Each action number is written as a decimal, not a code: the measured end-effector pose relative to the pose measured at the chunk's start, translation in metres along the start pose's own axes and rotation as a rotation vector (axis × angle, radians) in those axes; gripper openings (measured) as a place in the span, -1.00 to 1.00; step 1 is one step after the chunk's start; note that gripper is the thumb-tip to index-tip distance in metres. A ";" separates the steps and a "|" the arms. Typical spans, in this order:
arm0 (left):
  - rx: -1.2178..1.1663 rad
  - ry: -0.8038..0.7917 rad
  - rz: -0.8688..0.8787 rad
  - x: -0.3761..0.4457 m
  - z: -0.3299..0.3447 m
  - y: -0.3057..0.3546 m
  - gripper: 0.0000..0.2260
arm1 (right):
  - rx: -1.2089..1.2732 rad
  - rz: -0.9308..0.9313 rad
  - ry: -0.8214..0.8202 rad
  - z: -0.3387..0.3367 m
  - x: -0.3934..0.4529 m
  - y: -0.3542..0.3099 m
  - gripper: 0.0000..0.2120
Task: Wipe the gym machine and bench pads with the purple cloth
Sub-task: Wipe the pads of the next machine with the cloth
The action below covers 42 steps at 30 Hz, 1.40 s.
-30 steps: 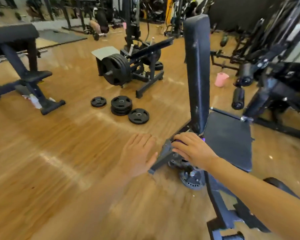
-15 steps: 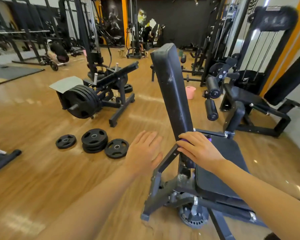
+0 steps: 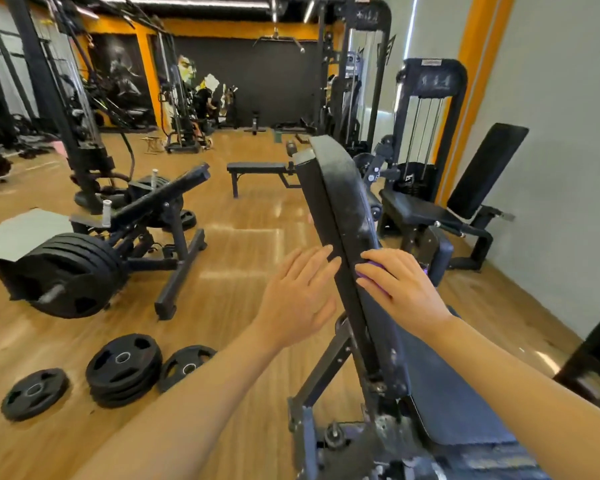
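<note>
An adjustable bench stands in front of me with its black back pad [image 3: 336,202] nearly upright and its seat pad [image 3: 454,403] low on the right. My right hand [image 3: 400,284] lies on the front face of the back pad at mid height and presses the purple cloth [image 3: 370,271] against it. Only small bits of the cloth show between and beside the fingers. On the other side, my left hand [image 3: 300,299] is flat with straight fingers, its fingertips touching the rear edge of the back pad.
Loose weight plates [image 3: 123,370] lie on the wooden floor to the left. A plate-loaded machine [image 3: 94,258] stands behind them. A leg machine with black pads [image 3: 430,209] stands by the right wall, and a flat bench [image 3: 260,168] sits farther back.
Both hands have moved up the back pad from near its base to mid height. My view has lifted from the floor toward the room.
</note>
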<state>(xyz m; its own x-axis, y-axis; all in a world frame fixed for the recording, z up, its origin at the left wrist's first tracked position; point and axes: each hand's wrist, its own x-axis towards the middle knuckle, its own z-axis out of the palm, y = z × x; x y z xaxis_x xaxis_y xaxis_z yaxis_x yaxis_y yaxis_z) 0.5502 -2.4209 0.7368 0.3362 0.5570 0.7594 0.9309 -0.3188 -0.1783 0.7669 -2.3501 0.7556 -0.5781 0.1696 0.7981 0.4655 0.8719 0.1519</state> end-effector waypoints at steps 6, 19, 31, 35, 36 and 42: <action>-0.088 0.176 0.155 0.043 -0.003 -0.048 -0.55 | -0.135 0.035 0.250 0.000 0.058 -0.015 -0.80; -0.152 0.232 0.248 0.092 0.001 -0.101 -0.50 | -0.193 0.255 0.384 0.043 0.108 -0.013 -0.61; -0.305 0.277 0.428 0.112 0.010 -0.113 -0.58 | -0.301 0.279 0.410 0.065 0.089 -0.014 -0.61; -0.310 0.316 0.466 0.116 0.018 -0.119 -0.59 | -0.326 0.288 0.460 0.065 0.107 -0.018 -0.60; -0.322 0.327 0.460 0.116 0.020 -0.118 -0.59 | -0.344 0.283 0.441 0.068 0.095 -0.017 -0.59; -0.369 0.358 0.431 0.115 0.026 -0.112 -0.60 | -0.440 0.305 0.359 0.078 0.061 -0.020 -0.65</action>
<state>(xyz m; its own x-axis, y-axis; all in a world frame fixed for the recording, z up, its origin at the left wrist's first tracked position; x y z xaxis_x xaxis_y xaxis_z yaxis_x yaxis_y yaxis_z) 0.4885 -2.3016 0.8276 0.5395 0.0529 0.8403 0.5928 -0.7326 -0.3345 0.6704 -2.3211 0.7557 -0.1515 0.1489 0.9772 0.8490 0.5258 0.0515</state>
